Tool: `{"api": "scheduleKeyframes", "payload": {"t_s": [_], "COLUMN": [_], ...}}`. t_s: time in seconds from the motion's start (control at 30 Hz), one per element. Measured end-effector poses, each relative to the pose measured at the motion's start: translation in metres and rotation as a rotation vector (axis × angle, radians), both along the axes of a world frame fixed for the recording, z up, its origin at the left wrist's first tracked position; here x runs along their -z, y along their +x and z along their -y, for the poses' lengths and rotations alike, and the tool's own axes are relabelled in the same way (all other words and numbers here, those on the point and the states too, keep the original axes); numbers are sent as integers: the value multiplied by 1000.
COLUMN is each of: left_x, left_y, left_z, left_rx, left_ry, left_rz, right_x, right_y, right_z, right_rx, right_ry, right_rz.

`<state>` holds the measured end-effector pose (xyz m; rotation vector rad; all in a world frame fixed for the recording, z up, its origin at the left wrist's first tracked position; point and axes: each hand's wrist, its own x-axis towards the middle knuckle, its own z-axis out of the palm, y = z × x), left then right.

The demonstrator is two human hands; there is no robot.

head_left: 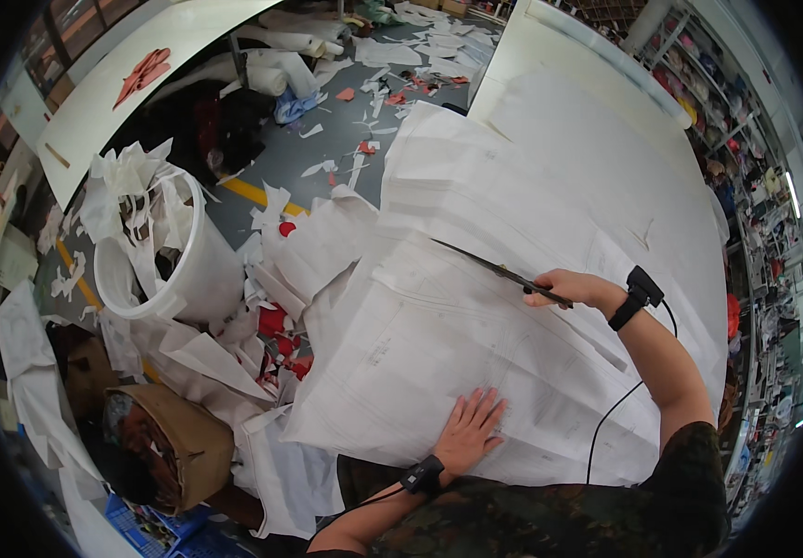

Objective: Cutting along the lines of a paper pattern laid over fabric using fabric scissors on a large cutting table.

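Large white pattern sheets (522, 363) with faint drawn lines cover the table before me, folded and layered. My right hand (569, 290) grips long dark shears (481, 258), whose blade reaches leftward over the sheets, along an edge near the middle. My left hand (469, 430) lies flat on the paper near my side, fingers stretched out and holding nothing. Both wrists carry black strapped devices with cables.
A white bin (220, 279) overflowing with scraps, a cardboard box (199, 446) and blue crates (141, 525) stand left. Paper and red scraps litter the floor. Another white table (80, 102) is upper left; crowded shelves (755, 214) line the right.
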<state>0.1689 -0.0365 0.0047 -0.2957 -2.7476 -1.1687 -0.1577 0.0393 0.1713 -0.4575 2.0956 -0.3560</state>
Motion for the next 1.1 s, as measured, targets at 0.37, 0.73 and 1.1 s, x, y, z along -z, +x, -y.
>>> {"api": "scheduleKeyframes", "payload": {"t_s": [0.37, 0.73, 1.1], "left_x": [6, 10, 4], "left_y": [0, 0, -17], "left_z": [-8, -5, 130], "left_rx": [-1, 180, 340], "left_ry": [-4, 128, 877], "left_rz": [3, 40, 357], "right_x": [34, 43, 57], "right_y": [-13, -8, -20], "right_z": [70, 103, 168], "right_rx": [-69, -94, -14], "right_ry": [115, 121, 97], "right_rz": [-31, -87, 14]}}
